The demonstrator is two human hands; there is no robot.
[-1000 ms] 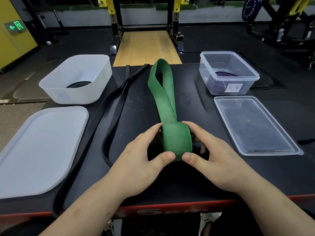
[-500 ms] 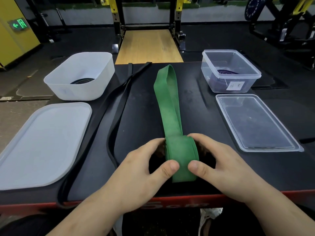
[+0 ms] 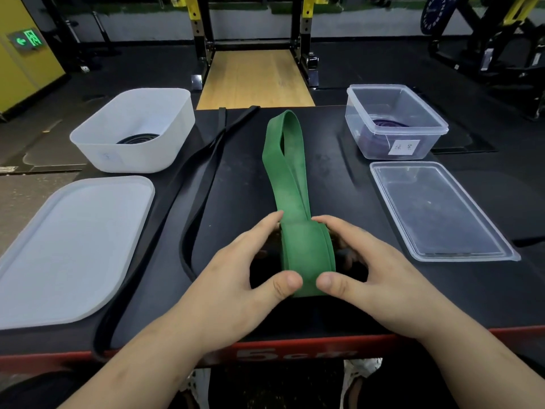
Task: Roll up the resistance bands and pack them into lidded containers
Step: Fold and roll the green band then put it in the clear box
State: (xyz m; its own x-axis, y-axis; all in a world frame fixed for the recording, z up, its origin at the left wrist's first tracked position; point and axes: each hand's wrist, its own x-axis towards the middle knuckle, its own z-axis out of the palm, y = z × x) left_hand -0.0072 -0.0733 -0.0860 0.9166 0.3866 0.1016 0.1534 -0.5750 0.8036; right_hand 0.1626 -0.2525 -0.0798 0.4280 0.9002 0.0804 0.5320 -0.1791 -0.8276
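The fingers of the left hand [image 3: 236, 278] and right hand [image 3: 374, 273] grip the half-rolled green band [image 3: 305, 252] at 6 o'clock on the table [image 3: 348, 308]. The white tub [image 3: 97, 156] at 10 o'clock holds a black roll [image 3: 137, 139]. The clear box [image 3: 432, 143] at 2 o'clock holds a purple roll [image 3: 389, 124]. The long black band [image 3: 221, 118] is not rolled yet. The white lid [image 3: 67, 249] and clear lid [image 3: 436, 214] are off.

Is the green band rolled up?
Partly. Left hand and right hand grip a roll at the near end of the green band; the rest lies flat.

Dark gym floor [image 3: 141, 66], wooden platform [image 3: 255, 81], perhaps rack [image 3: 197, 25]
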